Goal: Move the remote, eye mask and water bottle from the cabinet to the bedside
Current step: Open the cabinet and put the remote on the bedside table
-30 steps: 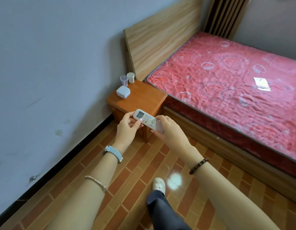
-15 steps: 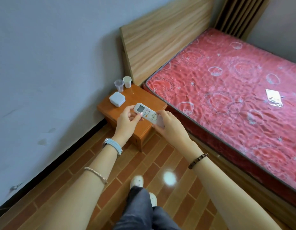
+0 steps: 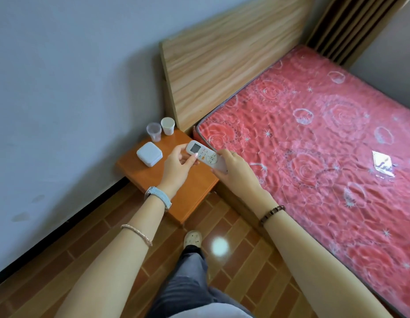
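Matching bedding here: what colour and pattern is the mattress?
The mattress is pinkish red with pale rose swirls and stars; head view.

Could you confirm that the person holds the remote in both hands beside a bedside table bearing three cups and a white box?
Not quite: the head view shows two cups, a clear cup and a white cup, not three. Otherwise right: the left hand and right hand hold the remote beside the bedside table with the white box.
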{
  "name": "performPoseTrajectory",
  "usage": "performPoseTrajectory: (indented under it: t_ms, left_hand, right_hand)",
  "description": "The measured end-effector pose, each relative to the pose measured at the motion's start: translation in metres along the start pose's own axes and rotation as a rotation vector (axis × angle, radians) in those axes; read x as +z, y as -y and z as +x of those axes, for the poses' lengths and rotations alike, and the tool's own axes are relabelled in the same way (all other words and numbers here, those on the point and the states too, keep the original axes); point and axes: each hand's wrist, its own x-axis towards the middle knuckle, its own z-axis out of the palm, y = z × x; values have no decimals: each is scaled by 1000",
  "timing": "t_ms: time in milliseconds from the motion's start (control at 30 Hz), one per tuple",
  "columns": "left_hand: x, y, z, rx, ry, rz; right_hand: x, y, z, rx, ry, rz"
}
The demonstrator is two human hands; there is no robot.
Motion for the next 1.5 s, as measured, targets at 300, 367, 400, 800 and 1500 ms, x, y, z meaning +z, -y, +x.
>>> performPoseTrajectory:
  t_ms: [300, 367, 400, 800, 1500]
  left_hand:
    - [10, 1, 92, -109, -51, -65]
    - [14, 10, 107, -165, -76, -110]
    - [17, 16, 113, -199, -92, -127]
    - [68, 130, 192, -409, -123, -38]
    - [106, 294, 262, -486, -165, 83]
  right_hand:
    - [11, -29, 103, 26, 1, 18]
    - [23, -37, 122, 44, -3, 30]
    - [29, -42, 131, 52, 5, 25]
    - [146, -121, 243, 51, 206, -36]
    - [310, -177, 301, 197, 307, 66]
